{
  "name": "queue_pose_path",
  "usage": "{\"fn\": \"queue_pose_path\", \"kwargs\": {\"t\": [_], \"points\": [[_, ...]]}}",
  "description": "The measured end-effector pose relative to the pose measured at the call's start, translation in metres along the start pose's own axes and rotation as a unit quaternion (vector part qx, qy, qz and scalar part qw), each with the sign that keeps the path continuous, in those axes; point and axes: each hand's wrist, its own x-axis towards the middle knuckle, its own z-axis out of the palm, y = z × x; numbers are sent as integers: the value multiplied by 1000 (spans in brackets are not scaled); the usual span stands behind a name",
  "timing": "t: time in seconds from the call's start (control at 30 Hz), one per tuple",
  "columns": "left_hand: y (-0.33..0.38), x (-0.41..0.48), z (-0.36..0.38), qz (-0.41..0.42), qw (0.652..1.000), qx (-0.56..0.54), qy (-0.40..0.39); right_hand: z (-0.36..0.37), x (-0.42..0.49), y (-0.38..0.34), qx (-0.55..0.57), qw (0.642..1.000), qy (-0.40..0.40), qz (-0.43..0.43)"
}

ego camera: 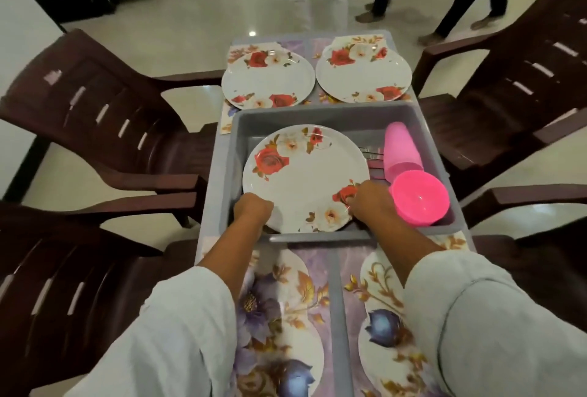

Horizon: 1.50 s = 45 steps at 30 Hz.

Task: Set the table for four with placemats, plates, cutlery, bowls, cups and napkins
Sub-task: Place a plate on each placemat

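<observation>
Midway along the table (336, 301), inside the grey plastic tub (317, 110), a round floral plate (305, 174) is held by its near rim. The left hand (252, 207) curls round the near-left edge and the right hand (368, 202) pinches the near-right. The plate is glossy and smooth, so it could slip from so shallow a hold. Lifted carelessly, its right edge might knock the pink bowl (419, 199) and the pink cups (401, 148) just beside it. The flowered placemat (286, 301) at the near-left corner bears no plate yet.

Left grip (252, 207), right grip (370, 202) on plate (305, 174)
</observation>
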Motion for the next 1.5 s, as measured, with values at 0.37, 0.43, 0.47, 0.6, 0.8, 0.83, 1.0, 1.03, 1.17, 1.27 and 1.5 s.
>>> {"fn": "queue_pose_path", "kwargs": {"t": [0.37,0.43,0.47,0.6,0.8,0.83,1.0,1.03,1.17,1.27,1.5], "points": [[-5,6,5,-57,982,-175,54,9,13,-4,-19,996,-9,85],[-4,5,7,-51,977,-199,48,9,16,-5,4,992,-4,123],[-3,2,8,-51,975,-211,43,10,19,-6,23,989,-4,146],[-2,-5,10,-41,973,-226,26,8,21,-8,90,978,10,189],[-4,-9,7,-21,973,-231,17,4,24,-11,291,931,89,199],[-4,-12,6,-16,972,-235,16,5,28,-11,330,920,93,190],[-5,-27,-2,-11,957,-286,46,-8,11,-9,431,885,129,119],[-5,-29,-4,-1,952,-300,56,-15,-2,-9,445,879,136,108],[-10,-47,-19,37,928,-360,86,-24,-40,0,492,856,157,32],[-22,-61,-40,87,908,-390,124,-20,-63,5,529,836,143,-21],[-113,-90,-73,145,909,-379,90,13,-109,9,514,851,103,-34]]}}
